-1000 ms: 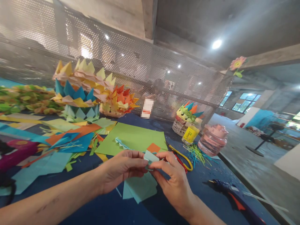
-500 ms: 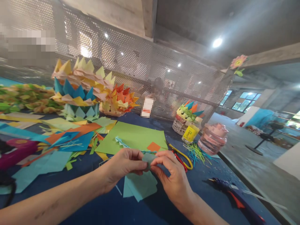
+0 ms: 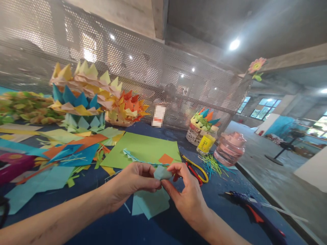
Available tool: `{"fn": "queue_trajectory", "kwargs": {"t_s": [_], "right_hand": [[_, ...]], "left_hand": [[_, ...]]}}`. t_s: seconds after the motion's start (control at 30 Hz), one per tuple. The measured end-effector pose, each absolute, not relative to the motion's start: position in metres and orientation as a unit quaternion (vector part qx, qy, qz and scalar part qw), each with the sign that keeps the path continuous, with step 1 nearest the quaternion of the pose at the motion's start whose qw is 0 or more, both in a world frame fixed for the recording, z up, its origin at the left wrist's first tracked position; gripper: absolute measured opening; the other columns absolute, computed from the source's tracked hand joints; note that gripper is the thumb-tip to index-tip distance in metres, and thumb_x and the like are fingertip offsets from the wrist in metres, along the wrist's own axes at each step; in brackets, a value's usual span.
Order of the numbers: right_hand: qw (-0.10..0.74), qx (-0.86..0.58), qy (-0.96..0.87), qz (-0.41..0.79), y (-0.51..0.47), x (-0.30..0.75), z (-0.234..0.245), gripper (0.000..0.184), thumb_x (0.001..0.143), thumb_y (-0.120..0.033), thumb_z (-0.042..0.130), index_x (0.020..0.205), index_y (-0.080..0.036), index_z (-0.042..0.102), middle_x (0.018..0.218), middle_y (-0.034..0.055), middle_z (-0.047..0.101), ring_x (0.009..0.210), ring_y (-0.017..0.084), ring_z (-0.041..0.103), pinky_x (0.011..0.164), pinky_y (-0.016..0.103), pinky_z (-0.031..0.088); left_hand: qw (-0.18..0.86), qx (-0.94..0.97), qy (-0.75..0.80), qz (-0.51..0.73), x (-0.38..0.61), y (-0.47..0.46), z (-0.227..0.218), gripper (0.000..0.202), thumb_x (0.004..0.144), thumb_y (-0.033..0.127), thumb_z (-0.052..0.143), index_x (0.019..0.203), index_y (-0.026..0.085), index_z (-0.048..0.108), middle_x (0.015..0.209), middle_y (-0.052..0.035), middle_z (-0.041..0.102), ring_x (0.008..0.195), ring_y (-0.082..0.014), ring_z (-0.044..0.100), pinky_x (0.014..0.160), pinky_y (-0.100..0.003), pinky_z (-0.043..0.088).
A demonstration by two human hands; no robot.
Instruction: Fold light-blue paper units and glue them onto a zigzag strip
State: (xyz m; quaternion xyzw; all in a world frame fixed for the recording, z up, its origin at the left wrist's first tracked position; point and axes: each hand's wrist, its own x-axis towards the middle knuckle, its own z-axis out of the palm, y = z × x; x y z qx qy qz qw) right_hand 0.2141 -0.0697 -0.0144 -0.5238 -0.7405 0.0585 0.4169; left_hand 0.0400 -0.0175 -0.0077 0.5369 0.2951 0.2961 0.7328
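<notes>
Between my hands is a small folded piece of light-blue paper (image 3: 162, 173), its upper edge pointed. My left hand (image 3: 133, 182) pinches its left side between thumb and fingers. The thumb of my right hand (image 3: 187, 192) presses the lower edge while the right fingers curl at the right side. Under my hands lie several light-blue paper squares (image 3: 152, 206) in a loose stack. Just behind, a pleated blue paper strip (image 3: 131, 155) and an orange paper square (image 3: 166, 159) rest on a green sheet (image 3: 150, 144).
Yellow-and-red-handled scissors (image 3: 204, 175) lie right of the sheet. A dark-blue glue gun (image 3: 251, 204) lies at right, a purple one (image 3: 15, 166) at left. Paper crowns (image 3: 81, 102), a yellow-labelled bottle (image 3: 206, 143) and a pink bottle (image 3: 230, 148) stand behind, before a perforated screen.
The paper piece has turned and shows more of its face above my fingertips. My right index finger has lifted away from its front. The view has shifted slightly.
</notes>
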Motion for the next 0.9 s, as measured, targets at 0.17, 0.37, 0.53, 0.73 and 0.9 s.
{"fn": "queue_trajectory", "kwargs": {"t_s": [0.17, 0.37, 0.53, 0.73, 0.9], "right_hand": [[0.436, -0.518, -0.721, 0.148, -0.0681, 0.2104, -0.0135, 0.030, 0.078, -0.019, 0.061, 0.103, -0.020, 0.045, 0.083, 0.0024, 0.061, 0.076, 0.016, 0.058, 0.068, 0.029, 0.048], [0.470, -0.501, -0.657, 0.309, -0.0676, 0.2088, -0.0141, 0.036, 0.078, -0.024, 0.062, 0.107, -0.020, 0.040, 0.079, 0.0009, 0.063, 0.071, 0.016, 0.060, 0.064, 0.028, 0.047], [0.495, -0.498, -0.608, 0.370, -0.0692, 0.2085, -0.0108, 0.036, 0.072, -0.024, 0.067, 0.099, -0.021, 0.042, 0.067, -0.0033, 0.059, 0.061, 0.013, 0.057, 0.055, 0.024, 0.043], [0.524, -0.497, -0.609, 0.330, -0.0681, 0.2076, -0.0119, 0.033, 0.073, -0.025, 0.067, 0.096, -0.020, 0.044, 0.066, -0.0047, 0.055, 0.061, 0.012, 0.055, 0.057, 0.023, 0.044], [0.491, -0.475, -0.680, 0.265, -0.0704, 0.2075, -0.0132, 0.032, 0.080, -0.020, 0.059, 0.107, -0.021, 0.042, 0.086, 0.0029, 0.062, 0.073, 0.014, 0.060, 0.067, 0.027, 0.049]], "left_hand": [[0.718, 0.546, 0.303, 0.307, 0.0418, -0.0189, -0.0069, 0.014, 0.060, 0.015, 0.071, 0.072, 0.014, 0.063, 0.063, 0.0009, 0.065, 0.060, -0.0095, 0.055, 0.060, -0.021, 0.042], [0.691, 0.559, 0.331, 0.319, 0.0431, -0.0156, -0.0058, 0.024, 0.058, 0.014, 0.070, 0.079, 0.013, 0.058, 0.064, -0.0005, 0.066, 0.058, -0.0109, 0.056, 0.061, -0.024, 0.044], [0.676, 0.577, 0.312, 0.336, 0.0433, -0.0145, -0.0078, 0.032, 0.056, 0.015, 0.071, 0.083, 0.016, 0.053, 0.065, 0.0008, 0.066, 0.062, -0.0133, 0.059, 0.064, -0.026, 0.044], [0.697, 0.573, 0.285, 0.324, 0.0432, -0.0199, -0.0027, 0.024, 0.064, 0.021, 0.070, 0.084, 0.016, 0.057, 0.077, -0.0008, 0.064, 0.075, -0.0144, 0.057, 0.070, -0.025, 0.041], [0.725, 0.545, 0.290, 0.307, 0.0407, -0.0164, -0.0069, 0.016, 0.068, 0.030, 0.069, 0.071, 0.015, 0.064, 0.069, 0.0009, 0.060, 0.067, -0.0116, 0.051, 0.069, -0.023, 0.039]]}}
